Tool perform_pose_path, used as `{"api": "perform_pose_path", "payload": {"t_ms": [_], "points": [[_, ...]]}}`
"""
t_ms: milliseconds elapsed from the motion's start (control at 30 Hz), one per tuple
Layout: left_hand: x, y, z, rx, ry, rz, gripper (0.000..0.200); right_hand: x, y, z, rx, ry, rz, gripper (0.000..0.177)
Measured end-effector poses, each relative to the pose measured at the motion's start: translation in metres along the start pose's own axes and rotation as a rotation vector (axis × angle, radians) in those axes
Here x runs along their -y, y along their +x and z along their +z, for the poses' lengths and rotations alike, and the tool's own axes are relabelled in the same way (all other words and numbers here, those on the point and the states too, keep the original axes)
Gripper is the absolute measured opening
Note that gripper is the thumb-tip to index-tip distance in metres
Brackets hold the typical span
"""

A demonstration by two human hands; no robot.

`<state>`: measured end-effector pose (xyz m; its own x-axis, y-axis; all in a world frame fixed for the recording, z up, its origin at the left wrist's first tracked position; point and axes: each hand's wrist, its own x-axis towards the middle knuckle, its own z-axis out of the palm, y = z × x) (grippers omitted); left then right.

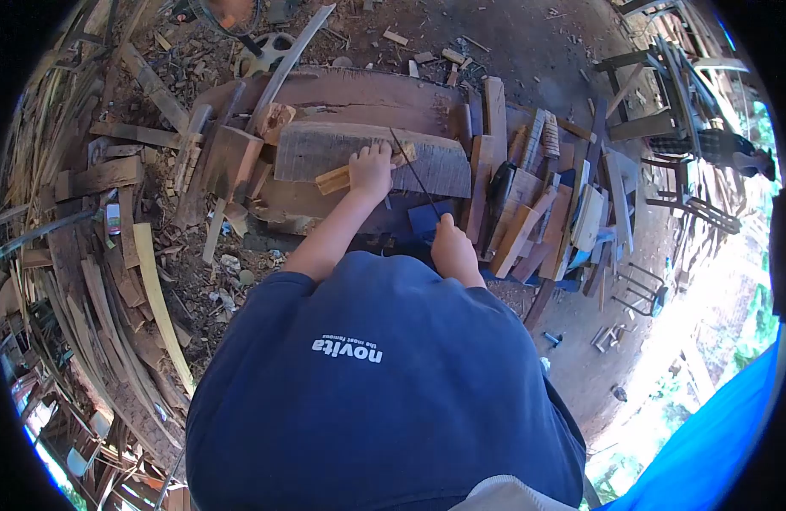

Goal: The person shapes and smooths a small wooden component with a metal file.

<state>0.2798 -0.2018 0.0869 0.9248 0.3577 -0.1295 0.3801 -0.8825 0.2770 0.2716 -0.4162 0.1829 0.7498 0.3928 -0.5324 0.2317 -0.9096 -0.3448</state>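
My left hand [372,170] is closed over a short yellowish piece of wood [332,180], pressing it down on a wide grey board [312,152]. The wood sticks out on both sides of the fingers. In my right hand [453,247], nearer my body, is a long thin dark blade [419,180], seen almost edge-on like a saw. It slants up and left, crossing the right end of the wood in this view. The grip inside my right fist is hidden. A dark blue object [429,218] lies just beside that hand.
Planks and offcuts [519,223] crowd the right of the bench, with a reddish block [232,162] at its left. Long wooden strips [159,294] are heaped on the left. Wood scraps litter the ground. A person [734,153] is at the far right.
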Motion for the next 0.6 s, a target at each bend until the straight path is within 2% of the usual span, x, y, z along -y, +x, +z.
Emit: {"api": "perform_pose_path", "payload": {"t_ms": [100,167,300,400,467,600], "points": [[0.003,0.003,-0.003,0.022,-0.049,-0.027,0.036,0.005,-0.015,-0.013,0.087,0.001,0.055,0.014],[0.010,0.015,-0.004,0.152,-0.131,-0.065,0.036,0.003,-0.018,-0.013,0.102,0.011,0.062,0.015],[0.013,0.020,-0.011,0.238,-0.155,-0.037,0.041,0.006,-0.017,-0.015,0.103,0.005,0.084,0.012],[0.010,0.014,-0.004,0.177,-0.130,-0.044,0.034,0.015,-0.018,-0.023,0.150,-0.041,0.116,0.015],[0.008,0.009,0.001,0.021,-0.085,-0.014,0.032,0.015,-0.021,-0.027,0.154,-0.046,0.118,0.016],[0.000,-0.006,0.009,-0.121,-0.037,0.020,0.030,0.015,-0.023,-0.032,0.136,-0.059,0.094,0.018]]}}
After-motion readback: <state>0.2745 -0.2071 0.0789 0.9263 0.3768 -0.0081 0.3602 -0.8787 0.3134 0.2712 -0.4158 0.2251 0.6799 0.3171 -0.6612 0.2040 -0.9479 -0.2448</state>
